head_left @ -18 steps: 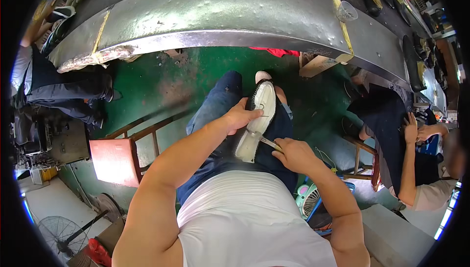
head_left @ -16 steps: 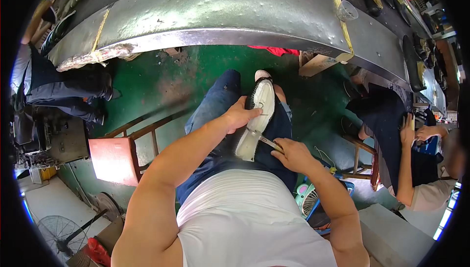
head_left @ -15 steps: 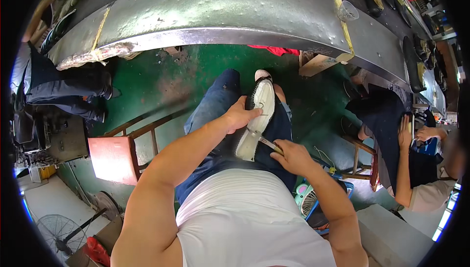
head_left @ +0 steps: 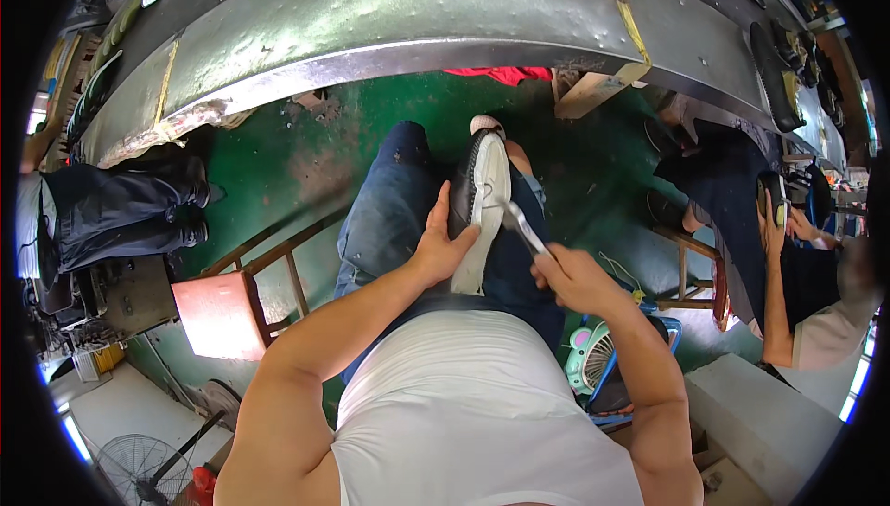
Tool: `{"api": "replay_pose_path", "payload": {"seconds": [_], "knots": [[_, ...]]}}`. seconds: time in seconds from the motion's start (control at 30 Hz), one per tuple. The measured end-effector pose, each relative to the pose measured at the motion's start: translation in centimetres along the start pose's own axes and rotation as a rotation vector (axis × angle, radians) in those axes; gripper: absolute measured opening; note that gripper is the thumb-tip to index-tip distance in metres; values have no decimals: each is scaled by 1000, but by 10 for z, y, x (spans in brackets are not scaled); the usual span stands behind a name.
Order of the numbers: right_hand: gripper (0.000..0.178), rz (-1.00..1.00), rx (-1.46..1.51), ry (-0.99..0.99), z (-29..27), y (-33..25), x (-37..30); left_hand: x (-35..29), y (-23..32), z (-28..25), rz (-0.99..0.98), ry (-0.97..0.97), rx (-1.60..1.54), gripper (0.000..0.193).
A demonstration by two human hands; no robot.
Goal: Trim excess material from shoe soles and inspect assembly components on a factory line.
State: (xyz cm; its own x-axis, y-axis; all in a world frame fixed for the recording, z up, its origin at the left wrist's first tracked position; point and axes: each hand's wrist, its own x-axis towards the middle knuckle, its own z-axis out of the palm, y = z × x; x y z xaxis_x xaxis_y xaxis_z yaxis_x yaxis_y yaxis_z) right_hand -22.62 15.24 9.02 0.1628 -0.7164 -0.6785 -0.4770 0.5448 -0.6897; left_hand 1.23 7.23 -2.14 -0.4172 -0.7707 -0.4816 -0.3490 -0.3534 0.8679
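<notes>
Here, left fingers (head_left: 441, 212) clamped on shoe (head_left: 488, 207), right fingers (head_left: 549, 266) gripping hammer (head_left: 527, 231) — bench edge (head_left: 399, 56) (metal) well apart.

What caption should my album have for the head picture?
Left hand on a shoe, right hand gripping a metal tool.

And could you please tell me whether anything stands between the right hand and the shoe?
Only the metal tool that the right hand holds; its head is by the shoe's right edge, though whether it touches I cannot tell. Nothing else visible is in the way: the left hand holds the shoe from its left side.
</notes>
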Motion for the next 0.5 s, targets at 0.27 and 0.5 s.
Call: {"api": "replay_pose_path", "payload": {"seconds": [0.27,0.5], "knots": [[42,-205,-352,165,22,12,34,-31,-11,-34,-104,-446,-216,107],[43,-440,-247,222,41,-2,20,-37,-14,-17,20,-229,56,108]]}}
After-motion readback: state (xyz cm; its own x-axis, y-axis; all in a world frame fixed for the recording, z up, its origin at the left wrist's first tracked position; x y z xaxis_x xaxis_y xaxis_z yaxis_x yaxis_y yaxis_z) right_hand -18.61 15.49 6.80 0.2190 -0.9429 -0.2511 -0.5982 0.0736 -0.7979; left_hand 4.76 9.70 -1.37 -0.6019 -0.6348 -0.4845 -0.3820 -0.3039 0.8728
